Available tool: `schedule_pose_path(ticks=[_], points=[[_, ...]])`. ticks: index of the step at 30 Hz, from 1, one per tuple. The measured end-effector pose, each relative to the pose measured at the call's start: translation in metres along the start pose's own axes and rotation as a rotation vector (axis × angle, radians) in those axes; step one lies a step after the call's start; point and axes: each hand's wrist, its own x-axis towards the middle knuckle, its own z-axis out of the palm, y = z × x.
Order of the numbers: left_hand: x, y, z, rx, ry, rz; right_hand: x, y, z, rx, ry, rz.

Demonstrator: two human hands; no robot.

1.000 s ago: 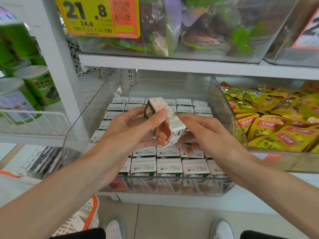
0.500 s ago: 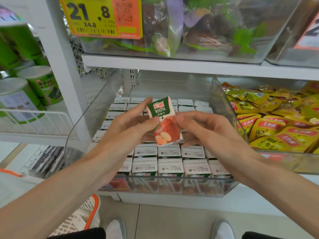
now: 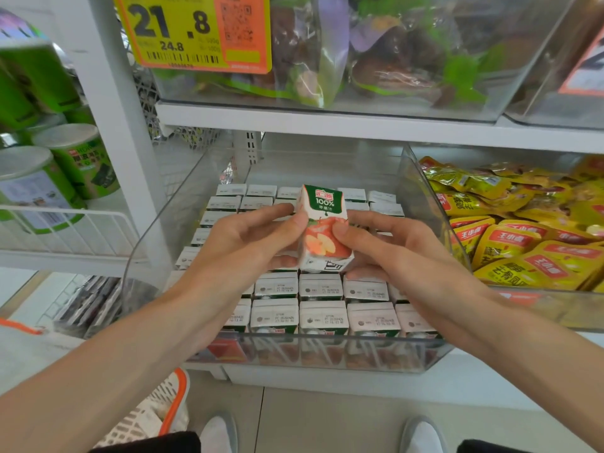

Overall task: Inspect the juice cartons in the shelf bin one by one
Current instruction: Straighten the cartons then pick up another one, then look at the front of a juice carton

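Head view, item one: juice carton point(image 3: 323, 227), a small paperboard brick with a green top band marked 100% and an apple picture on the front face, which is turned to the camera. It is held roughly upright with a slight tilt, above the middle rows of the shelf bin point(image 3: 327, 353), and appears lifted off the stock beneath. Holders: left hand point(image 3: 235, 243), thumb pressed on the carton's left front edge, fingers curled behind it; right hand point(image 3: 402, 246), thumb on the apple picture near the right edge, fingers wrapped behind and under the base. Both hands pinch the one carton; neither is spread. Item two: remaining cartons point(image 3: 323, 317), packed upright in tight rows inside the bin, white tops with printed date codes facing up (the print is too small to read). Handling, as judged: light for its size yet filled with liquid, so the weight sits low and even. The walls are probably stiff at the folded corners and seams but likely to give in the middle of a face under a hard squeeze, and the coated surface looks smooth and perhaps a little slippery. Best hold: thumb and fingers on opposing side faces near the edges, moderate pressure, leaving front, top and base free to turn into sight. Neighbouring stock: yellow snack pouches point(image 3: 523, 243) in the bin to the right, green canisters point(image 3: 75, 165) on the wire shelf to the left, a price tag point(image 3: 192, 31) on the bin above, a basket point(image 3: 163, 403) near the floor at lower left.
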Motion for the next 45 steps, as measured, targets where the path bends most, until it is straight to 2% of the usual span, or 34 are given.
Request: schedule_pose_path(ticks=[3, 7, 11, 17, 22, 25, 30, 32, 36, 42, 45], points=[[-0.002, 0.0, -0.001, 0.125, -0.01, 0.082, -0.002, 0.001, -0.002, -0.098, -0.046, -0.134], [-0.004, -0.001, 0.0, 0.265, 0.005, 0.249, -0.003, 0.002, -0.002, -0.23, 0.0, -0.335], [-0.004, 0.001, 0.002, 0.262, 0.026, 0.312, -0.004, 0.002, -0.003, -0.305, 0.074, -0.39], [-0.004, 0.002, 0.003, 0.28, 0.071, 0.371, -0.007, -0.001, 0.001, -0.265, 0.083, -0.34], [0.0, 0.003, 0.005, 0.414, 0.182, 0.453, -0.01, -0.008, 0.01, -0.162, 0.101, -0.132], [0.004, 0.0, 0.011, 0.555, 0.189, 0.562, -0.009, -0.014, 0.016, -0.066, 0.11, -0.047], [0.014, -0.012, 0.018, 0.66, 0.179, 0.727, -0.006, -0.02, 0.007, -0.033, 0.178, -0.056], [0.016, -0.012, 0.019, 0.682, 0.166, 0.74, -0.002, -0.026, -0.004, -0.148, 0.223, -0.098], [0.018, -0.011, 0.016, 0.681, 0.188, 0.714, 0.006, -0.046, -0.03, -0.687, 0.317, -0.339], [0.023, -0.022, 0.005, 0.786, 0.208, 0.601, 0.027, -0.037, -0.041, -1.211, 0.184, -0.525], [0.024, -0.024, 0.002, 0.79, 0.189, 0.592, 0.036, -0.034, -0.045, -1.293, 0.127, -0.543]])
